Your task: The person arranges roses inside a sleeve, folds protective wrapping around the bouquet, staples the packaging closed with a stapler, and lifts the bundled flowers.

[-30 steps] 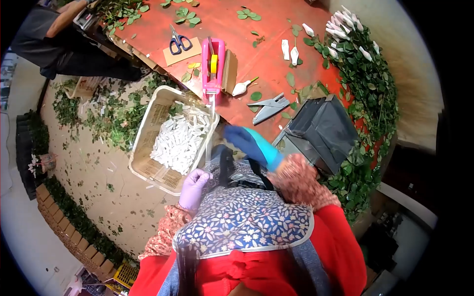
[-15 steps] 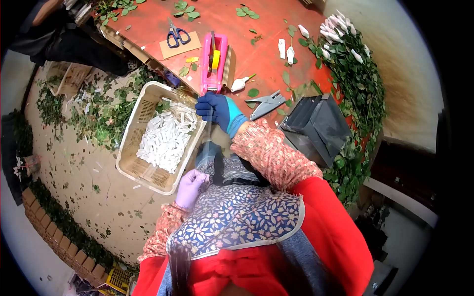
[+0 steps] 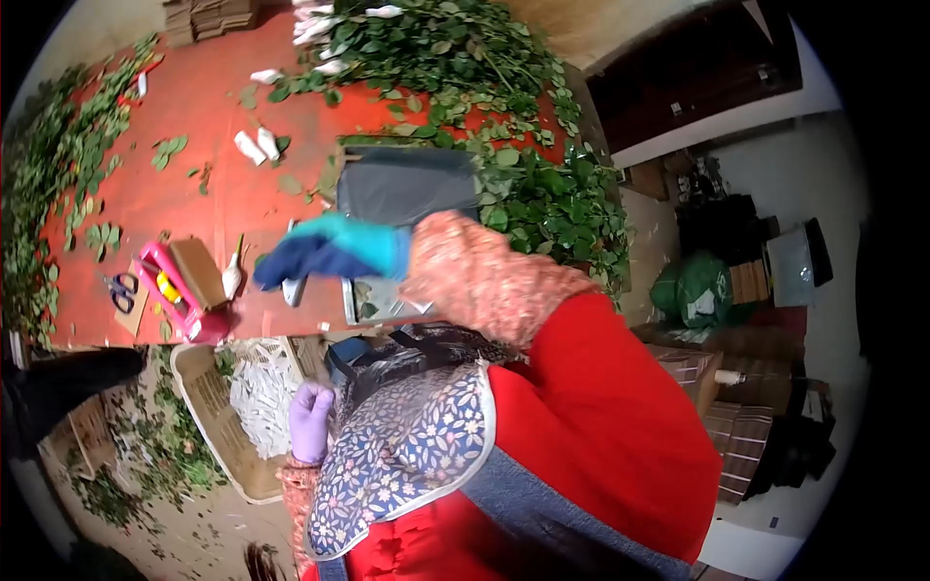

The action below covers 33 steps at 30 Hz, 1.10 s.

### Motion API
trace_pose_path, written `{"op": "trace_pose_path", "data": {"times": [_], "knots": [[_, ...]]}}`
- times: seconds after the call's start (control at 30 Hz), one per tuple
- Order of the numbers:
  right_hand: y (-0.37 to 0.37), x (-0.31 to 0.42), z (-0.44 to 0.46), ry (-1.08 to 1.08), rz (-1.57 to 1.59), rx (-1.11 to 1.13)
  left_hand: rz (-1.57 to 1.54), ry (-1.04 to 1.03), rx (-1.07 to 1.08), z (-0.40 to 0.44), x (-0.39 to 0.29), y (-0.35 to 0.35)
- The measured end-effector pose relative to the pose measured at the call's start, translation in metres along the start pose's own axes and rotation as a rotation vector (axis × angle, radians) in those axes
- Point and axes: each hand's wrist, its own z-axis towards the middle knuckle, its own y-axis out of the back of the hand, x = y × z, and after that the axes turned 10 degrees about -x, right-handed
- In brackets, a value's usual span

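Observation:
My right hand (image 3: 334, 250), in a blue and teal glove and blurred by motion, reaches over the table with its fingers curled down over a grey metal stapler (image 3: 293, 290). Parts of the stapler show above and below the fingers. My left hand (image 3: 311, 422), in a lilac glove, is closed in front of my apron, beside the basket; anything in its fingers is hidden. A pink tape dispenser (image 3: 184, 295) with a yellow core stands at the table edge, against a brown cardboard piece (image 3: 197, 273). Just right of it lies a white-wrapped flower bud (image 3: 232, 276).
A plastic basket (image 3: 199, 402) of white slips (image 3: 263, 402) stands below the table edge. Scissors (image 3: 123, 292) lie on cardboard at left. A dark grey box (image 3: 407, 184) and heaped leafy stems (image 3: 436, 48) occupy the table's right side. A person's dark-clothed leg (image 3: 77, 382) is at left.
The view has turned to the right. My right hand has left the tape dispenser and moved to the stapler. My left hand stays closed near the basket; the clear strip between my hands no longer shows.

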Motion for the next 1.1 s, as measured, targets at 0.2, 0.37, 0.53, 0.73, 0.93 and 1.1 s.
{"op": "trace_pose_path", "data": {"times": [0.2,0.37,0.53,0.73,0.93,1.1], "knots": [[0.148,0.119,-0.076,0.422,-0.014,-0.242,0.237,-0.372,0.248,0.062,-0.132,-0.158],[0.234,0.116,-0.077,-0.005,0.171,-0.464,0.028,-0.224,0.152,0.092,-0.155,-0.260],[0.279,0.103,-0.096,-0.310,-0.360,-0.231,0.054,-0.129,0.190,0.104,-0.151,-0.307],[0.291,0.078,-0.154,-0.132,-0.229,-0.252,0.398,-0.242,0.605,0.125,-0.169,-0.317],[0.305,0.113,-0.178,-0.204,-0.199,-0.365,0.370,-0.159,0.785,0.163,-0.174,-0.323],[0.315,0.100,-0.129,0.097,-0.069,-0.235,0.300,-0.220,0.798,0.184,-0.181,-0.329]]}}
